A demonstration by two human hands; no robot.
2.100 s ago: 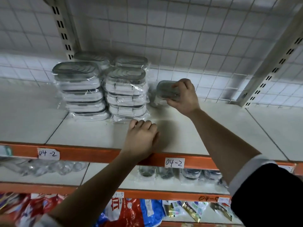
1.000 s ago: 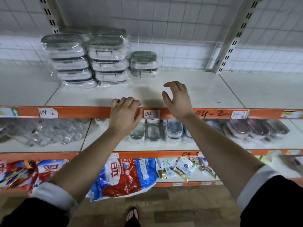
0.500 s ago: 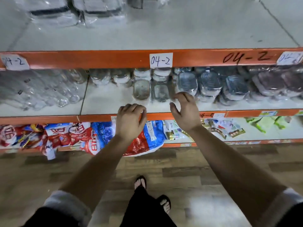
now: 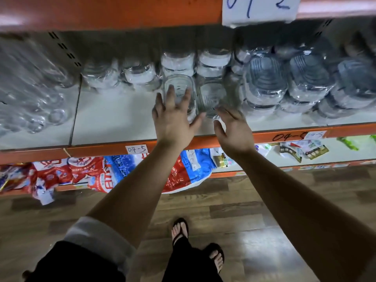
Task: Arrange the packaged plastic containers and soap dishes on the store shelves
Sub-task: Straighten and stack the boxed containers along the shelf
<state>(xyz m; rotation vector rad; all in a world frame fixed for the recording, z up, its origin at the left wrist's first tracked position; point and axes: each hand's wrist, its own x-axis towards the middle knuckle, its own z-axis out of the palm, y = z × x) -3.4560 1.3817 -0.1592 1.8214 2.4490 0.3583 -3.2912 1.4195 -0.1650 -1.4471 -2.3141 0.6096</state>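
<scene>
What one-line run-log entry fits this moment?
phase: reach | left hand: open, over clear wrapped container | right hand: open, near neighbouring container | shelf: labelled 04-5 | nothing held

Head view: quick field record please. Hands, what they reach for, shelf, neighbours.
left hand: open, fingers spread over clear wrapped dish; contact unclear
right hand: open, holds nothing, just short of second wrapped dish
shelf: orange front edge, tag 04-5
behind: white-lidded jars
to the right: blue-tinted stacks, wrapped
shelf below: red and blue bags
</scene>
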